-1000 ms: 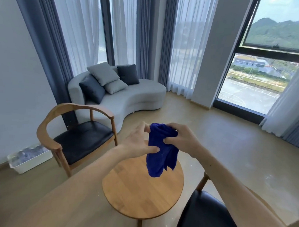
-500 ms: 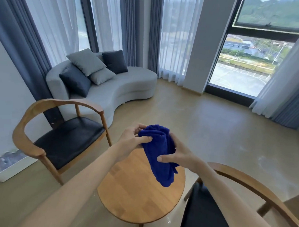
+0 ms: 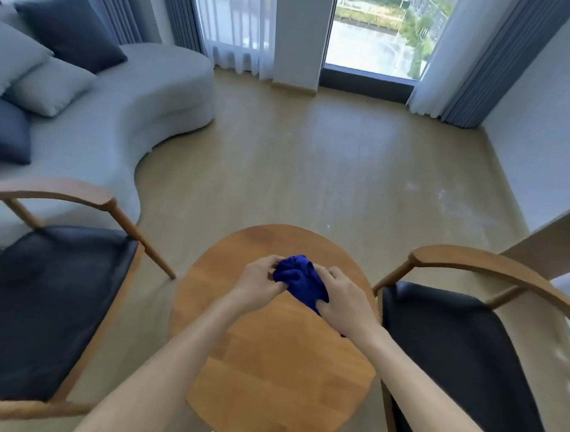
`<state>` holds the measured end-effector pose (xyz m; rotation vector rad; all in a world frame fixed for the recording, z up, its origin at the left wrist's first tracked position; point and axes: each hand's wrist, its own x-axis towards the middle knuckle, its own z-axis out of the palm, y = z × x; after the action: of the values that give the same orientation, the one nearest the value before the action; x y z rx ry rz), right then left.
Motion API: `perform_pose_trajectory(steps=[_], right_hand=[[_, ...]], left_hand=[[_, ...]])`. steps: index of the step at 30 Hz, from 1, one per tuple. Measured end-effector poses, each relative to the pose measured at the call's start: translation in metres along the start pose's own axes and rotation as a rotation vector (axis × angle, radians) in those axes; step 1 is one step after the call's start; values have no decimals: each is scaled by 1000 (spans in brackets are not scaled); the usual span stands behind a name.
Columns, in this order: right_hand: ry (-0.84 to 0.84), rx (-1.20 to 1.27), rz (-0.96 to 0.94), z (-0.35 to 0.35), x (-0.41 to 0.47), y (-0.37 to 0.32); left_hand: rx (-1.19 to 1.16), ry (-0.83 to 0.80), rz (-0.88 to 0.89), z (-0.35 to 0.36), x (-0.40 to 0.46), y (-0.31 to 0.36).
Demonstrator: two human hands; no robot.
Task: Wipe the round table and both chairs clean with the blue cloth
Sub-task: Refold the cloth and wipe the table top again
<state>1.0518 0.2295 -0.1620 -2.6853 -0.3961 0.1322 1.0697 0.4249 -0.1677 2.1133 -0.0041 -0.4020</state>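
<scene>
both hands work over the round wooden table (image 3: 270,362), gathering the soft, bunched deep-blue cloth (image 3: 302,280) into a pad. the left hand (image 3: 257,285) pinches its near-left edge with curled fingers; the right hand (image 3: 345,303) curls over its right side, thumb tucked under. whether the cloth touches the tabletop or hangs just above it cannot be told. the step in hand looks like folding the cloth before the first wipe. it would go best if the loose tail under the right wrist were tucked in, giving one flat face to press down, then swept in overlapping passes out to the rim.

the tabletop is smooth planked wood, warm brown, with a rounded edge. on either side stand the dark-seated left wooden armchair (image 3: 44,303) and the matching right wooden armchair (image 3: 467,354), each with a curved bentwood back rail and slightly glossy cushion; the rails and slanted legs would need the cloth wrapped around them. beyond lie a pale wood floor (image 3: 312,158), a curved grey fabric sofa (image 3: 134,111) with cushions, and sheer curtains (image 3: 236,27).
</scene>
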Motion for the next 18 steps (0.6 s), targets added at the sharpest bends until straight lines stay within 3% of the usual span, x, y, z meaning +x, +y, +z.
perform_pose_trajectory(steps=[3,5,8,11,15,18], right_hand=[[236,-264,-47,63,14,6],[285,-459,-22,110,17,12],[169,-538,-25,187,9,28],[-30,-456,-39,234,-11,31],[77,-246,-159,233,0,57],[-38,-244,-356,232,11,89]], left_hand=[[135,20,-38,20,29,-62],[261,-6,-92,32,34,-109],[381,-46,-157,47,25,-176],[457,-58,-170,58,12,-217],[547,18,-136,65,12,-237],[648,99,-32,63,24,-238]])
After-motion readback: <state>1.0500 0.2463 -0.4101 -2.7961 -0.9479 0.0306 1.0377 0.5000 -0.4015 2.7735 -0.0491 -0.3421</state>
